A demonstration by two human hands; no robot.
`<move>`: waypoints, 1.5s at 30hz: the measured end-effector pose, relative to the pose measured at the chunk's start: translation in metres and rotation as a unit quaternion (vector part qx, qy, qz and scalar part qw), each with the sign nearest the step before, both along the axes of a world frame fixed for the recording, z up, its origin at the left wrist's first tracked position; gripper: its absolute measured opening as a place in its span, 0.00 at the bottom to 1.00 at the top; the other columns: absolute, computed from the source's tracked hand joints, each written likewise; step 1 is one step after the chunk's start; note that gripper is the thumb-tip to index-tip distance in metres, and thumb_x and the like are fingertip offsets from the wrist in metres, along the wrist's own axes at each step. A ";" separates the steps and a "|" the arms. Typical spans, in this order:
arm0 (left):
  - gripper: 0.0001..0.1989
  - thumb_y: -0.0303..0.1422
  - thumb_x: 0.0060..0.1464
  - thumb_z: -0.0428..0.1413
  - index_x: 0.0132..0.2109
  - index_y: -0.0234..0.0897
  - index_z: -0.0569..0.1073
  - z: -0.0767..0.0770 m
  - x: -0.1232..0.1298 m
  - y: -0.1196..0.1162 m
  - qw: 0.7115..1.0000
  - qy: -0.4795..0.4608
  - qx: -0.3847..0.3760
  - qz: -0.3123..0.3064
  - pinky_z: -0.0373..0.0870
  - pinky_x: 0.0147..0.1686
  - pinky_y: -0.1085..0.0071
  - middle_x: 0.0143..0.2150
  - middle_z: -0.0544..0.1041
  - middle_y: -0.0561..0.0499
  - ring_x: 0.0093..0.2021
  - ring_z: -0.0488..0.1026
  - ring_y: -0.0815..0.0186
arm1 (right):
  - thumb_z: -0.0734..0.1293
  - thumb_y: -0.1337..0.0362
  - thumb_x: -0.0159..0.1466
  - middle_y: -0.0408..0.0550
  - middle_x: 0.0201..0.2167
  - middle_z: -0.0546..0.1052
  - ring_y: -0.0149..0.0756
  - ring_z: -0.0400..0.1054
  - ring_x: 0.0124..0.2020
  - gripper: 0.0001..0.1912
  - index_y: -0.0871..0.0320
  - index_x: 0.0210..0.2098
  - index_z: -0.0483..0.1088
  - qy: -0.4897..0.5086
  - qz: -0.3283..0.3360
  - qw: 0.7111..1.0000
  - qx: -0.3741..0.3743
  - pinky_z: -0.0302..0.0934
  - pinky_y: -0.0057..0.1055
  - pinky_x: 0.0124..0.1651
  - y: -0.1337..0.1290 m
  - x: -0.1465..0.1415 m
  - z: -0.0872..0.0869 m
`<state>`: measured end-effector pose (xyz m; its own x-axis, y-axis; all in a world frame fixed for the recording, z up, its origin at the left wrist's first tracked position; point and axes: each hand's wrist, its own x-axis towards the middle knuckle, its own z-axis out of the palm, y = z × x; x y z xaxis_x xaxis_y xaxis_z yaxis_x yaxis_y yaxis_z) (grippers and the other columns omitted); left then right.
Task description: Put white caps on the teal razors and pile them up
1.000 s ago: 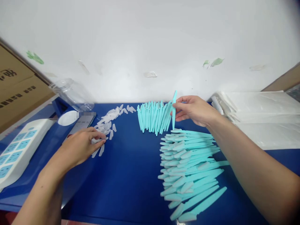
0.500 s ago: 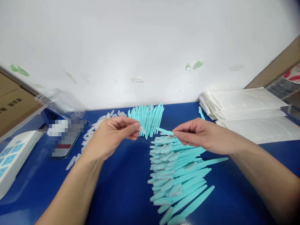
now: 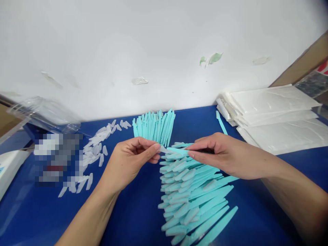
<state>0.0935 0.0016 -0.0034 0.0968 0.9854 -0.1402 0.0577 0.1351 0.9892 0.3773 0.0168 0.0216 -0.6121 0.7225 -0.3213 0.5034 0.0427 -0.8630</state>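
Observation:
My left hand (image 3: pixel 138 155) pinches a small translucent cap (image 3: pixel 163 149) between thumb and fingertips. My right hand (image 3: pixel 215 150) grips a turquoise eyebrow razor (image 3: pixel 176 150), its tip pointing left at the cap. Cap and razor tip meet or nearly meet; I cannot tell whether the tip is inside. Below both hands lies a large pile of turquoise razors with caps on their left ends (image 3: pixel 189 194). Behind the hands stretches a row of turquoise razors (image 3: pixel 153 124). Loose translucent caps (image 3: pixel 96 149) are scattered left of my left hand.
Stacked white plastic packets (image 3: pixel 274 106) lie at the back right, with a single turquoise razor (image 3: pixel 221 122) beside them. A clear plastic container (image 3: pixel 46 114), a blurred-out object (image 3: pixel 57 159) and a white power strip (image 3: pixel 11 167) occupy the left. A white wall (image 3: pixel 164 51) bounds the blue table (image 3: pixel 138 212).
The two hands have come closer together, bringing the razor's tip to the cap. My view has shifted a little to the right.

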 end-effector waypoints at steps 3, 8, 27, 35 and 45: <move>0.10 0.38 0.56 0.73 0.37 0.37 0.85 0.001 -0.002 0.000 1.000 0.006 0.006 0.013 0.81 0.32 0.77 0.31 0.85 0.52 0.29 0.82 0.70 | 0.67 0.53 0.73 0.38 0.29 0.58 0.31 0.47 0.27 0.16 0.54 0.32 0.71 0.000 -0.003 1.000 -0.004 0.45 0.31 0.28 -0.001 0.000 0.001; 0.09 0.37 0.56 0.73 0.36 0.38 0.84 0.001 0.006 -0.004 1.000 0.003 0.002 -0.008 0.81 0.32 0.77 0.29 0.84 0.53 0.29 0.82 0.69 | 0.66 0.50 0.73 0.39 0.29 0.61 0.31 0.49 0.27 0.16 0.53 0.35 0.76 0.003 0.005 1.000 -0.008 0.47 0.31 0.28 -0.004 -0.002 0.003; 0.09 0.42 0.62 0.67 0.39 0.43 0.86 0.005 0.014 -0.017 0.966 0.217 0.087 -0.107 0.67 0.28 0.71 0.33 0.84 0.50 0.30 0.73 0.65 | 0.66 0.53 0.75 0.49 0.48 0.78 0.34 0.72 0.35 0.16 0.49 0.52 0.83 -0.102 0.035 0.965 0.241 0.63 0.33 0.37 -0.008 0.012 -0.002; 0.08 0.39 0.63 0.65 0.37 0.43 0.85 0.007 0.023 -0.020 0.945 0.246 0.130 -0.172 0.63 0.26 0.71 0.35 0.82 0.50 0.32 0.75 0.65 | 0.67 0.53 0.73 0.50 0.44 0.79 0.40 0.73 0.38 0.15 0.49 0.50 0.84 -0.139 0.051 0.960 0.237 0.63 0.36 0.38 -0.011 0.020 -0.006; 0.14 0.42 0.58 0.67 0.30 0.38 0.80 0.039 -0.032 -0.006 0.930 0.275 0.187 0.157 0.56 0.25 0.71 0.24 0.71 0.56 0.25 0.61 0.69 | 0.72 0.49 0.65 0.48 0.19 0.76 0.39 0.71 0.26 0.25 0.54 0.17 0.70 -0.199 -0.151 0.950 0.189 0.59 0.35 0.32 0.067 -0.051 -0.010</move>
